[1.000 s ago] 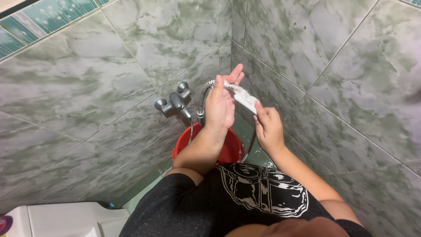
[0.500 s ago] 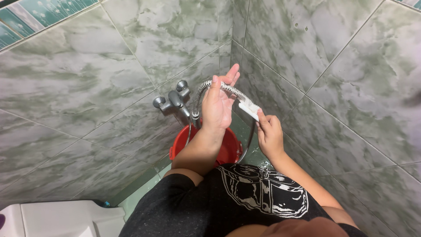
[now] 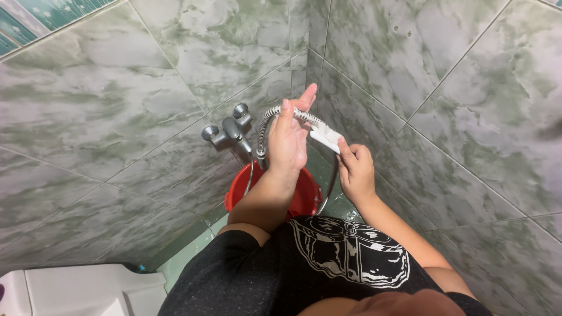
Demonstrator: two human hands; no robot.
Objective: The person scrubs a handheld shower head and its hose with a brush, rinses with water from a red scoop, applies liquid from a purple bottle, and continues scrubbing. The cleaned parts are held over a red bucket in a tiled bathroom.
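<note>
Your left hand [image 3: 287, 143] is wrapped around the hose [image 3: 264, 126], lifted above the red bucket [image 3: 307, 196]. Your right hand [image 3: 354, 172] pinches the white brush [image 3: 325, 138] against it. The scrubbing looks midway; the lower hose seems untouched.
</note>
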